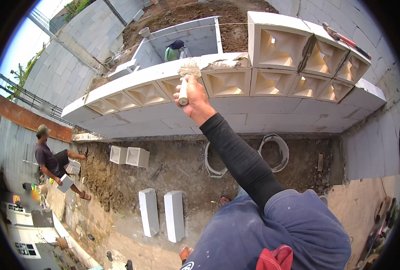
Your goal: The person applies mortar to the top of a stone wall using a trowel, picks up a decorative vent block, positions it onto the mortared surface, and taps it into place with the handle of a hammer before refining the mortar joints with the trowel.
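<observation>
My right hand [194, 100] is closed round the pale handle of a trowel [183, 98] held over the low block wall. Wet mortar [189, 68] covers the tool's far end, so its blade is mostly hidden. Below it runs a row of cream ventilation blocks [229, 83] set in the wall. Mortar [224, 62] lies on their top just to the right, up against a second course of vent blocks [281, 45]. My left hand [185, 253] shows only in small part at the lower edge, beside my shirt; its fingers are unclear.
A red-handled hammer-like tool [346, 40] rests on the upper course. Loose vent blocks [137, 156], two long white blocks [174, 216] and concrete rings [274, 153] are on the ground. One person carries a block [65, 183] at left; another [175, 50] is behind the wall.
</observation>
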The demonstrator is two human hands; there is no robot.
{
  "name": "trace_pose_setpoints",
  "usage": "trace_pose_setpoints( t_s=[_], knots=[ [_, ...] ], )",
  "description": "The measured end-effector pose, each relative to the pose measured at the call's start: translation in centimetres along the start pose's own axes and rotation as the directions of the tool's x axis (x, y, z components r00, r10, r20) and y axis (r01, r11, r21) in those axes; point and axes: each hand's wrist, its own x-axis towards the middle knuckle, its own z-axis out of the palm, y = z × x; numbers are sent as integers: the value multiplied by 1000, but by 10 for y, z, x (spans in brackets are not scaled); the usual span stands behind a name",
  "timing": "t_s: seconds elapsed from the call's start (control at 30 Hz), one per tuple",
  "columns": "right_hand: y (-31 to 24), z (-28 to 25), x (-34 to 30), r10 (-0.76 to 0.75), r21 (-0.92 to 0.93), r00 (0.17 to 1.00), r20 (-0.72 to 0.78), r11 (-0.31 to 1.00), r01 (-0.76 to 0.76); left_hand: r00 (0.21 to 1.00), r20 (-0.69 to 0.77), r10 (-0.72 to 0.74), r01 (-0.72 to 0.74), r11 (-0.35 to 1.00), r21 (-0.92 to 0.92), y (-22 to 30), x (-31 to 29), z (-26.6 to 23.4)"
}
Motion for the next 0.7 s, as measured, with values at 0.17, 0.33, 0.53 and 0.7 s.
trace_pose_setpoints(
  t_s=[0.17,0.33,0.53,0.7],
  knots=[
    [-7,-1,9,-25,113,995,-96,993,36,998,51,33,-41,987,158,-18,-7,20],
    [13,28,2,18,88,998,-54,996,-13,992,94,87,-102,980,169,6,-1,25],
    [-18,17,10,-48,158,989,-138,985,70,980,111,167,-145,972,-185,64,5,21],
    [-36,23,3,-96,270,971,-220,950,155,986,96,136,-138,990,10,68,1,13]
  ],
)
